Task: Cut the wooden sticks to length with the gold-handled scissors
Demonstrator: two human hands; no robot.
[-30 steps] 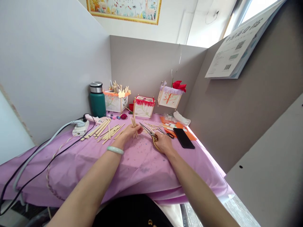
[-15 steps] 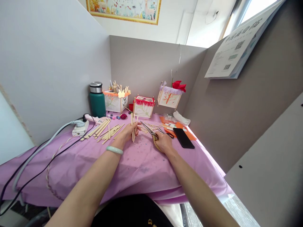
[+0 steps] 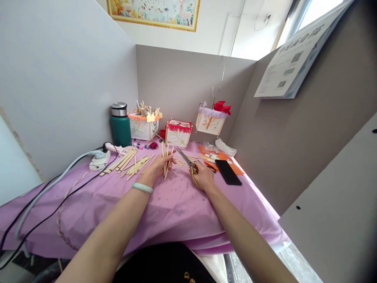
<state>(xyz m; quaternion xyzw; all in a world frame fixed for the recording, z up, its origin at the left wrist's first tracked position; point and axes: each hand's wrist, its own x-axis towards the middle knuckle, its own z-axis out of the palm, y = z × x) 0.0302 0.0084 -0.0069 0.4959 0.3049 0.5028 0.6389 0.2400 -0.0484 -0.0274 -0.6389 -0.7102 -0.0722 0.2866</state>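
A few pale wooden sticks (image 3: 166, 173) stand nearly upright in my left hand (image 3: 159, 164), whose fingers are closed round them. My right hand (image 3: 204, 177) grips scissors (image 3: 193, 169) with gold handles, the blades pointing up and left toward the sticks without touching them. Small cut stick pieces (image 3: 180, 162) lie on the purple cloth (image 3: 179, 196) beyond the hands. To the left of my left hand rest two loose groups of wooden sticks (image 3: 126, 159). A second pair of scissors (image 3: 211, 169) with dark handles lies partly hidden behind my right hand.
A black phone (image 3: 228, 172) and orange paper (image 3: 238, 169) lie at the right. Along the back stand a green bottle (image 3: 121, 129), an orange-trimmed box (image 3: 141, 129) and a red-fringed box (image 3: 178, 135); a lilac-fringed box (image 3: 211, 122) hangs. Cables and a power strip (image 3: 100, 160) occupy the left.
The sticks in my left hand have shifted and fanned apart slightly, one now leaning right. The scissors have moved a little to the right, away from them.
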